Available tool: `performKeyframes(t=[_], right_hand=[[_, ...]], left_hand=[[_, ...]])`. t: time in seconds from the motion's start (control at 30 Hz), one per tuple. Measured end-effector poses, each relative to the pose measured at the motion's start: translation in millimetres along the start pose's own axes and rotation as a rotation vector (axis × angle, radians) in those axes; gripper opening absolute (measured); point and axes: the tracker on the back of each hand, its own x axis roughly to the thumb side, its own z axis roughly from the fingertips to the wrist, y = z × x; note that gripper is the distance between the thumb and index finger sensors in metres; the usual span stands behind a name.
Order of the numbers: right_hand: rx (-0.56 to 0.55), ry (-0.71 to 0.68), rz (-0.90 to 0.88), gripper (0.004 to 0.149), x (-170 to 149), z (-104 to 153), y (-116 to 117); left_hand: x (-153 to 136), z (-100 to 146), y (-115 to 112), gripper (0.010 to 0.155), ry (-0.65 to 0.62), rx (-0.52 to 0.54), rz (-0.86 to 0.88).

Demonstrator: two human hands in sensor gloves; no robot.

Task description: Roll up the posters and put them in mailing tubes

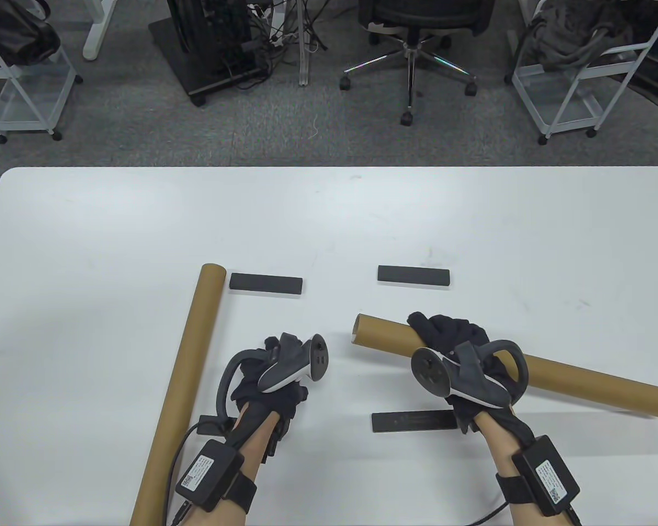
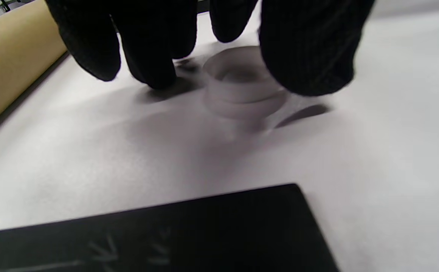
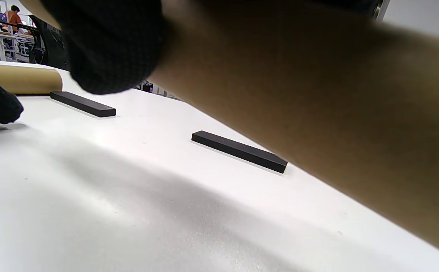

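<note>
Fingers [image 2: 147, 49] over white table [image 1: 329, 219]; office chair [image 1: 411, 33] beyond.

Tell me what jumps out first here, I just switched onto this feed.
Two brown tubes: the right hand grips one tube held at a slant over the table's right half, while the other tube lies along the left side. The left hand reaches down at a small clear plastic cap on the table, fingers around it. Black bars lie scattered between the tubes.
</note>
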Motion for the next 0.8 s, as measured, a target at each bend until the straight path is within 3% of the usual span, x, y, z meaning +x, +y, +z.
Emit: performKeyframes(t=[0.33,0.6,0.8], right_hand=[[0.008,-0.006,-0.002,0.081,0,0,1],[0.016,-0.008,0.01,0.081,1,0,1],[0.011,-0.02,0.013,0.081,4,0,1]], left_hand=[[8,0,-1,0.076,-0.052,0.087,-0.082],[4,1,0,0.072,-0.08,0.071,-0.045],[-20,7,15,0.071,-0.147,0.172,0.342]])
